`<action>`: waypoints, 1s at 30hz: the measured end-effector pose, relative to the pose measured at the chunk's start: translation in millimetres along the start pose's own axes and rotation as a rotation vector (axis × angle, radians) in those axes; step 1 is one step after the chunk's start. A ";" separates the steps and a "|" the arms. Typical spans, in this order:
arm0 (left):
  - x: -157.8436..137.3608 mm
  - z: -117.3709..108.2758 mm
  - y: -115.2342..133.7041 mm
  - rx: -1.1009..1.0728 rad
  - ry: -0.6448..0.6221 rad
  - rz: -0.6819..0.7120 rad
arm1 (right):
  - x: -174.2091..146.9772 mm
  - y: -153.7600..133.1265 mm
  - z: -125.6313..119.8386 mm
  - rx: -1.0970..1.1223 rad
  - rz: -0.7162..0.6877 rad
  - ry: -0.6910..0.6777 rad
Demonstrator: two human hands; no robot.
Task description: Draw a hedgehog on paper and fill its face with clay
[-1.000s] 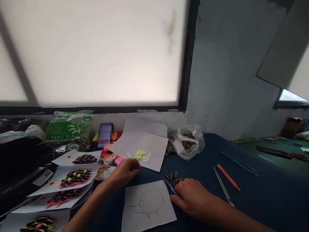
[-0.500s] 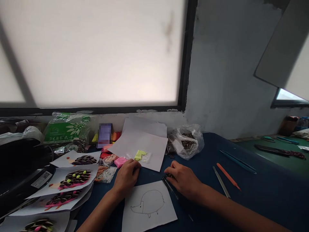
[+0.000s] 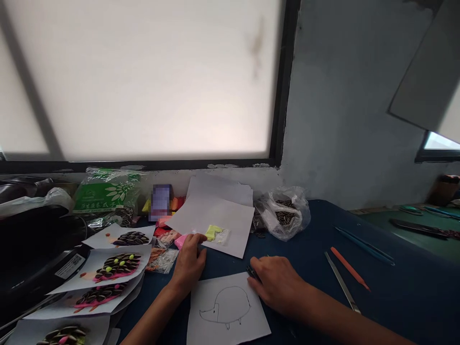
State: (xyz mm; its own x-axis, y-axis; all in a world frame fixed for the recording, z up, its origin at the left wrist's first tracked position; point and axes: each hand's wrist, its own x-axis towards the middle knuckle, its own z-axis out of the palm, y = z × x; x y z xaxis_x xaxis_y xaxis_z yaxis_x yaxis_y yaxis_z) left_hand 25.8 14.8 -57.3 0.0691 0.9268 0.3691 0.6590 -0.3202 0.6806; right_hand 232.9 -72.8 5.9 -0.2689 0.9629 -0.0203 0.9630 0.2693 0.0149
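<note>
A sheet of white paper [image 3: 201, 333] lies in front of me with a pencil-like outline of a hedgehog on it. My left hand [image 3: 190, 263] rests beyond its upper left corner, fingers loosely stretched and apart. Its fingertips are close to a small bag of yellow-green clay [image 3: 214, 233] and a pink clay packet [image 3: 180, 241]; I cannot tell whether they touch. At the upper right corner of the drawing, my right hand [image 3: 275, 282] is closed around a dark pen [image 3: 252, 273]. Only one end of the pen shows; the palm covers the rest.
Finished seed-and-clay hedgehog pictures [image 3: 118, 266] are stacked on the left, near a green seed bag [image 3: 108, 191]. Blank sheets [image 3: 219, 211] lie at the back beside a plastic bag of seeds [image 3: 285, 215]. Blue tweezers [image 3: 364, 245], an orange tool [image 3: 350, 268] and a metal blade [image 3: 341, 282] lie right.
My right hand has drawn slightly nearer and wrapped over the pen, which lay more exposed before. The left hand has shifted a little, its index finger reaching toward the yellow-green clay. The view has turned slightly left.
</note>
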 end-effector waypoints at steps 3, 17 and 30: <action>3.0 -1.5 1.0 -0.011 0.015 -0.100 | 2.4 1.6 2.4 -0.020 0.030 0.001; 21.1 -19.1 2.0 0.574 -0.104 -0.020 | 10.8 -14.6 -12.5 0.029 -0.127 0.098; 47.8 -63.5 -5.8 0.713 -0.177 -0.105 | 7.1 -11.3 -7.6 0.056 -0.191 0.111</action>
State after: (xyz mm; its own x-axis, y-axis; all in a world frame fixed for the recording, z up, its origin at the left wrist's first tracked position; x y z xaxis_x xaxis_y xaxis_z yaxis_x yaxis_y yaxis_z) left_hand -22.3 48.4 -3.4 0.0586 0.9826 0.1762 0.9910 -0.0785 0.1081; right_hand 220.0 -68.9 13.2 -0.4440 0.8912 0.0929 0.8931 0.4485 -0.0345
